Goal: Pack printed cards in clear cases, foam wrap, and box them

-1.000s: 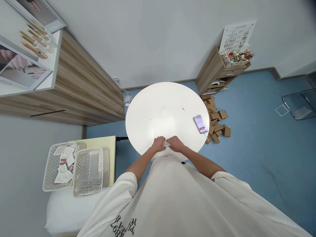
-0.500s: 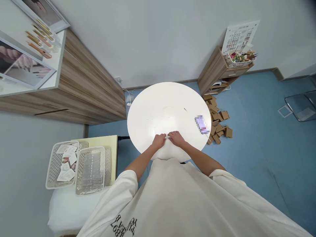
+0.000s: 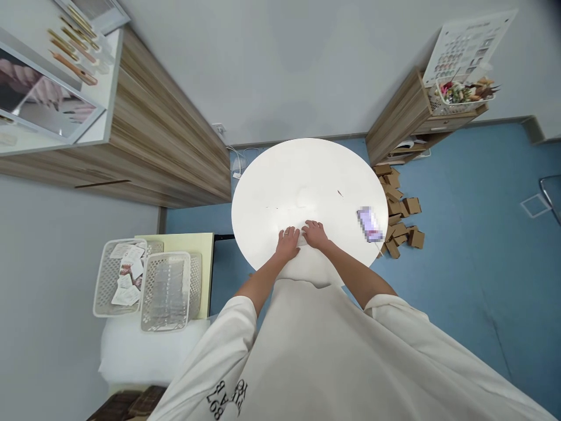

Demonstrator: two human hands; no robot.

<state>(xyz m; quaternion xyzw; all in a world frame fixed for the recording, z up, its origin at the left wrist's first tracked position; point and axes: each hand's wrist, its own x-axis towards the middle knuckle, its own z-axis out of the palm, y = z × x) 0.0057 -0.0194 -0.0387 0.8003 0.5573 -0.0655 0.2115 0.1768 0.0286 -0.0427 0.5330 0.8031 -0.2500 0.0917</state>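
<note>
A soft white sheet (image 3: 308,264), which looks like foam wrap or cloth, lies over the near edge of the round white table (image 3: 280,169). Its far edge is hard to make out against the white top. My left hand (image 3: 288,243) rests on the table at the sheet's upper left, palm down, fingers stretched forward and slightly apart. Close beside it, my right hand (image 3: 314,234) lies on the sheet's upper right, fingers spread and a little bent. Neither hand visibly grips anything. What lies under the palms is hidden.
A blurred-out phone (image 3: 369,224) lies on the table's right, with a small dark sliver (image 3: 340,193) nearer the middle. Brown cardboard boxes (image 3: 401,219) are heaped on the floor. Left are plastic baskets (image 3: 187,292) and a wooden cabinet (image 3: 170,128).
Both hands have moved slightly forward over the tabletop, and their fingers have gone from curled at the sheet's edge to stretched out. The whole view has shifted a little.
</note>
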